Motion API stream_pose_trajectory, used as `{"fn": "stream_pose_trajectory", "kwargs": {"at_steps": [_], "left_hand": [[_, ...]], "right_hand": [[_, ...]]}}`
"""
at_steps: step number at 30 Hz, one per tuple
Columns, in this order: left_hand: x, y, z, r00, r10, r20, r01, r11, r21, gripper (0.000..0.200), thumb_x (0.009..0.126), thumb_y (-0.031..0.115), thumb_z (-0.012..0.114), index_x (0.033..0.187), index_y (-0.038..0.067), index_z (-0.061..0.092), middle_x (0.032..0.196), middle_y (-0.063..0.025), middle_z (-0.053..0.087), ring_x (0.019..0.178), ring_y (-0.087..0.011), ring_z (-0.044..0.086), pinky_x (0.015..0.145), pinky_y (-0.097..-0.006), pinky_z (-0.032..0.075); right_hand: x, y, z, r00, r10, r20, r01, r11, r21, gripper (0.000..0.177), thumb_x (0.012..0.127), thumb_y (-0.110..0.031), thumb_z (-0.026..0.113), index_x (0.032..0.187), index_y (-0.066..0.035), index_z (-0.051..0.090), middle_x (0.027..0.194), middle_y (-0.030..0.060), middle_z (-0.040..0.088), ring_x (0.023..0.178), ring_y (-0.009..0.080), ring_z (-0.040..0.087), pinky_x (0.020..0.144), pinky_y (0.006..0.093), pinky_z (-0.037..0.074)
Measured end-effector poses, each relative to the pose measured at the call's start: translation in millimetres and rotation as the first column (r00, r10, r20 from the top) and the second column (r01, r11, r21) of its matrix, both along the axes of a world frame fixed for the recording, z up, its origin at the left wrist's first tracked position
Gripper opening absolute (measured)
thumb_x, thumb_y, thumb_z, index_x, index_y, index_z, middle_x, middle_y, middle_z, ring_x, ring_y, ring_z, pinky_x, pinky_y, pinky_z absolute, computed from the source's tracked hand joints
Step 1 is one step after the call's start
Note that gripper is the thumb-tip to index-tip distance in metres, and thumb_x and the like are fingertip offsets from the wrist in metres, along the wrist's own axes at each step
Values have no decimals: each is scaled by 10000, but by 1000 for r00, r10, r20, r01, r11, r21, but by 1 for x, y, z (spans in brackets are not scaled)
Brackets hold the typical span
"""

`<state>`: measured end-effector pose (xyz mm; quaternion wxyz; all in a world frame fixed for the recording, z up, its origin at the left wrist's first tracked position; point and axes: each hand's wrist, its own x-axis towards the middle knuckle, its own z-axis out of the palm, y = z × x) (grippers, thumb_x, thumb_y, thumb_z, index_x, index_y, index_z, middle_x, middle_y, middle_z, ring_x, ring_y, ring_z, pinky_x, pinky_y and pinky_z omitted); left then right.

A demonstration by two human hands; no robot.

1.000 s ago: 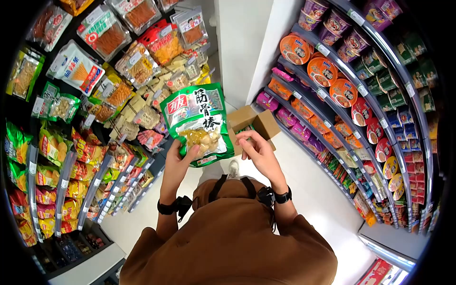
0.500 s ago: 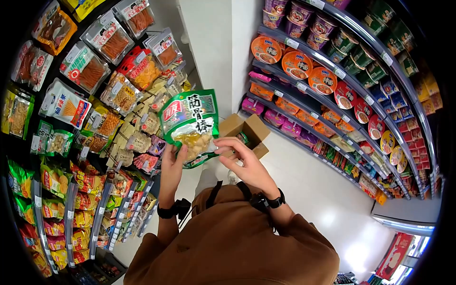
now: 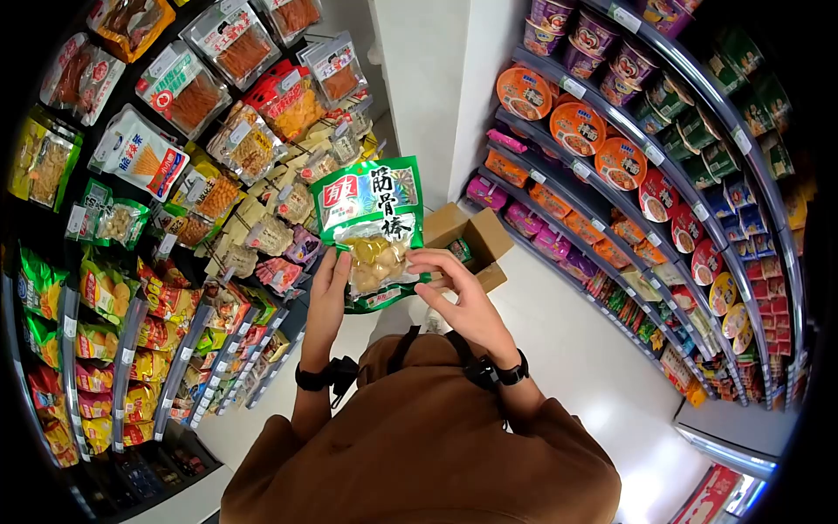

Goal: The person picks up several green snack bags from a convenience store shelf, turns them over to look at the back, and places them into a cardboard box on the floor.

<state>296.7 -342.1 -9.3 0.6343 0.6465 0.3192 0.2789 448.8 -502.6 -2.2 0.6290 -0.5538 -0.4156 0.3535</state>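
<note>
A green snack bag with a clear window showing pale pieces is upright in front of me, its printed face toward the camera. My left hand grips the lower left edge, thumb on the front and the other fingers mostly hidden. On the opposite side, my right hand holds the lower right edge, fingertips against the window and front. Behind the bag to the right stands an open cardboard box on the floor. A small green packet shows inside it.
Hanging packets such as a white snack bag fill the left rack. Below it are shelves of bagged snacks. On the right, long shelves carry instant noodle bowls. A white pillar stands between both sides, above the pale floor.
The camera view has shifted, so the shelves and box appear farther right. The bag now faces me more squarely, and my right fingers lie closer along its edge.
</note>
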Motion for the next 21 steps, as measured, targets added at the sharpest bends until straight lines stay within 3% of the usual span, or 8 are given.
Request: {"fn": "stream_pose_trajectory", "kwargs": {"at_steps": [3, 7, 13, 15, 16, 21], "left_hand": [[4, 2, -5, 998, -52, -29, 53, 998, 38, 358, 1053, 284, 468, 1252, -6, 534, 1148, -35, 601, 1040, -82, 507, 943, -246, 395], [13, -4, -4, 992, -103, 74, 103, 995, 3, 297, 1040, 235, 504, 1231, 8, 523, 1107, -35, 590, 1027, -89, 516, 931, -237, 394], [30, -10, -11, 983, -154, 101, 158, 987, -37, 399, 1021, 164, 533, 1370, 21, 404, 1247, -99, 525, 1102, -172, 568, 918, -288, 458], [35, -17, -12, 973, -166, 161, 171, 985, -21, 462, 1016, 145, 538, 1420, 33, 345, 1249, -95, 524, 1120, -176, 567, 927, -285, 459], [42, -23, -8, 968, -185, 171, 194, 980, -43, 436, 1003, 128, 560, 1377, 36, 354, 1258, -87, 519, 1153, -184, 555, 919, -297, 474], [50, -29, -11, 960, -245, 138, 254, 966, -47, 356, 981, 114, 594, 1265, 42, 392, 1263, -91, 506, 1179, -198, 536, 895, -312, 501]], "right_hand": [[5, 1, -7, 999, -13, -31, 14, 1000, 22, 380, 913, -1, 598, 1288, -19, 541, 1343, 100, 509, 1199, 181, 546, 884, 280, 506], [8, 0, -2, 999, -42, 19, 41, 999, 33, 388, 905, 8, 606, 1287, -16, 541, 1353, 104, 497, 1200, 183, 544, 868, 279, 512], [14, 0, -5, 991, -74, 112, 76, 997, -7, 455, 900, -121, 683, 1322, -61, 526, 1415, 117, 460, 1194, 236, 553, 903, 323, 512], [10, 0, 1, 967, -99, 233, 113, 992, -49, 546, 887, -180, 711, 1374, -84, 484, 1439, 141, 435, 1215, 274, 529, 919, 339, 504], [8, 1, 4, 968, -106, 225, 121, 991, -52, 642, 863, -236, 739, 1414, -98, 440, 1475, 169, 398, 1287, 320, 477, 993, 376, 466], [10, 1, -3, 934, -117, 337, 167, 978, -123, 745, 818, -286, 776, 1430, -83, 404, 1533, 201, 327, 1390, 370, 370, 1114, 426, 351]]}}
